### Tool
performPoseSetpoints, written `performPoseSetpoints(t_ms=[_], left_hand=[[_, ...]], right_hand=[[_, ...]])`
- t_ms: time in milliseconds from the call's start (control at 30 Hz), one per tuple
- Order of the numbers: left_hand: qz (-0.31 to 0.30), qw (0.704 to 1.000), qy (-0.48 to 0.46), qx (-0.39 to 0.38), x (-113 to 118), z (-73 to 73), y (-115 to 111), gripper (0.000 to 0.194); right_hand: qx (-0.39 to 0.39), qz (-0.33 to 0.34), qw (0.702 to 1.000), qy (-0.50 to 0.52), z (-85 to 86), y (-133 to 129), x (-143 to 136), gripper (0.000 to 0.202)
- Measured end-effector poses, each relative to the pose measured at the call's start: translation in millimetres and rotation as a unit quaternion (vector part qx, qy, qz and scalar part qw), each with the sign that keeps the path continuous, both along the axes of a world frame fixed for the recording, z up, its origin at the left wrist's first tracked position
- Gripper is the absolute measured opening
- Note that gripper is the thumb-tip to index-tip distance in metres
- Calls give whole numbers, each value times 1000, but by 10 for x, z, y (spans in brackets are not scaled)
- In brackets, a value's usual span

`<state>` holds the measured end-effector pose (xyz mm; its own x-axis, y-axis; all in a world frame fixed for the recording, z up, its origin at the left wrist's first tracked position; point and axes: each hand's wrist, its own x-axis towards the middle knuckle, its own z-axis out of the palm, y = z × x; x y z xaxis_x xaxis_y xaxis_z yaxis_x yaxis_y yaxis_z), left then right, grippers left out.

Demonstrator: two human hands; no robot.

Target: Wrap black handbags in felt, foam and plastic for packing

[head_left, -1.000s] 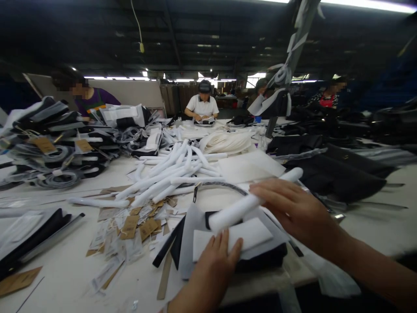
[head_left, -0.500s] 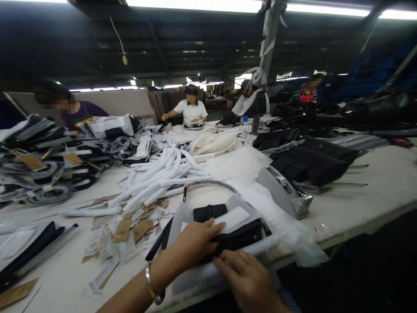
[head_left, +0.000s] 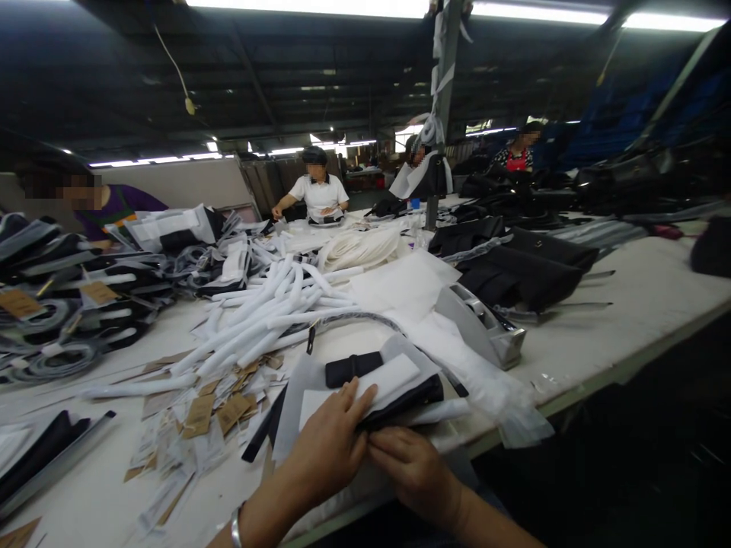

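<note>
A black handbag (head_left: 411, 399) lies on the worktable, partly wrapped in thin white packing sheet, with a strip of white padding (head_left: 390, 380) across its front. Its strap (head_left: 365, 315), sleeved in clear film, arcs behind it. My left hand (head_left: 330, 426) grips the bag's near left part, fingers over the white padding and thumb at the lower edge. Close beside it, my right hand (head_left: 414, 466) has its fingers pressed together at the bag's near edge, closed on it. The fingertips there are partly hidden.
White tubes (head_left: 279, 304) are heaped behind the bag; tags (head_left: 199, 415) lie left. A grey tape dispenser (head_left: 485, 327) stands right, near black bags (head_left: 519, 274). Wrapped bags (head_left: 74, 304) pile at far left. A metal post (head_left: 442, 114) rises beyond. Several people work around the table (head_left: 656, 304).
My view has swung slightly right. My right hand has moved in toward my left, its fingers now drawn together at the bag's edge. The left hand stays on the white padding.
</note>
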<state>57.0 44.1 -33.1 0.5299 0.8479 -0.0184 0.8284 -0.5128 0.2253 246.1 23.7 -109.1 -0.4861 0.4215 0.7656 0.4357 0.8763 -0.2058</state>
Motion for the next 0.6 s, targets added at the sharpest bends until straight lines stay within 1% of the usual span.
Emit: performPoseSetpoints(t_ms=[100, 167, 233, 267, 300, 333, 400, 433, 533, 600], left_hand=[[-5, 999, -19, 51, -12, -163, -67, 77], [-5, 997, -24, 77, -15, -232, -98, 80], [-4, 996, -25, 84, -6, -248, -131, 82], [-4, 996, -27, 82, 3, -239, -147, 83], [-5, 997, -31, 77, 15, -223, -160, 83], [-5, 997, -36, 73, 27, -204, -170, 82], [1, 996, -50, 69, 50, -166, -180, 79], [7, 996, -58, 70, 59, -151, -183, 78], [18, 995, -75, 70, 72, -122, -200, 78], [16, 995, -79, 66, 69, -110, -215, 79]], right_hand=[[1, 37, 999, -25, 75, -5, 160, 29], [22, 39, 997, -58, 153, -43, 355, 29], [50, -2, 994, -99, 210, -88, 625, 37], [53, -47, 991, -117, 219, -98, 776, 40], [42, -102, 985, -130, 209, -94, 925, 43], [48, -125, 981, -138, 181, -73, 1063, 44], [54, -149, 977, -139, 84, 5, 1272, 43], [55, -150, 977, -139, 27, 48, 1333, 42], [54, -149, 979, -127, -97, 126, 1349, 38], [56, -154, 980, -110, -114, 132, 1274, 35]])
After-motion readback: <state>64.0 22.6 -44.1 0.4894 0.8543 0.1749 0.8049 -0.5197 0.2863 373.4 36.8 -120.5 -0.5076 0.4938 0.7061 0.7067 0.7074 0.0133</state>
